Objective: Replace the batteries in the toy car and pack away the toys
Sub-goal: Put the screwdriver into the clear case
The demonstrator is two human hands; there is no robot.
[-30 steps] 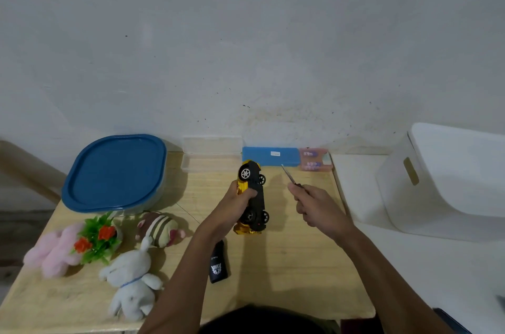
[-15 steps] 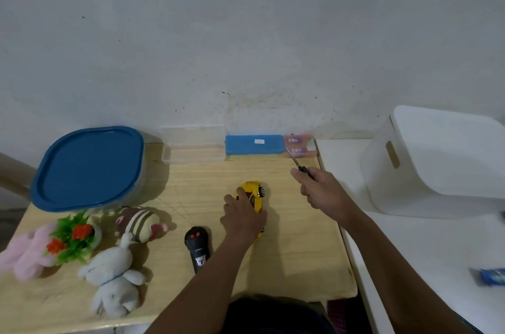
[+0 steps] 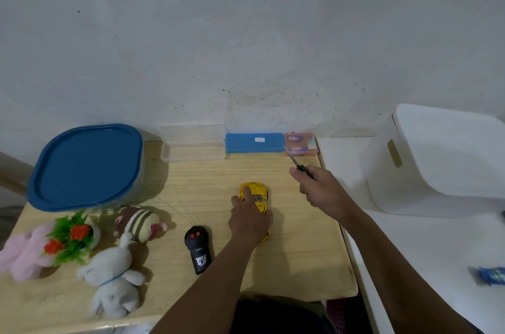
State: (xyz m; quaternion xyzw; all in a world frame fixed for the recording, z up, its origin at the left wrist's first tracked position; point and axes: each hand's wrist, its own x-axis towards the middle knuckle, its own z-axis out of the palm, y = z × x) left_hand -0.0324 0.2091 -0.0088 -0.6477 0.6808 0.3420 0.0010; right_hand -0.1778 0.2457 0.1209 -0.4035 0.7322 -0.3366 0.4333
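Right, nearest first:
Grey plush rabbit (image 3: 113, 283): lying at the front left of the wooden table (image 3: 306, 260).
Remote control (image 3: 198, 250): black, two red buttons, just left of the left forearm.
Left hand (image 3: 250, 217): palm down over the toy car (image 3: 258, 198), fingers draped on its roof and rear, holding it.
Toy car: glossy yellow, wheels down on the table, nose pointing away; rear half hidden under the hand.
Right hand (image 3: 321, 187): raised, fist closed round a screwdriver (image 3: 296, 164), thin blade pointing up and away.
Far edge: blue-lidded container (image 3: 86, 165), clear case (image 3: 192, 146), blue case (image 3: 255, 142).
Right side: white bin (image 3: 442, 161) on the white surface.
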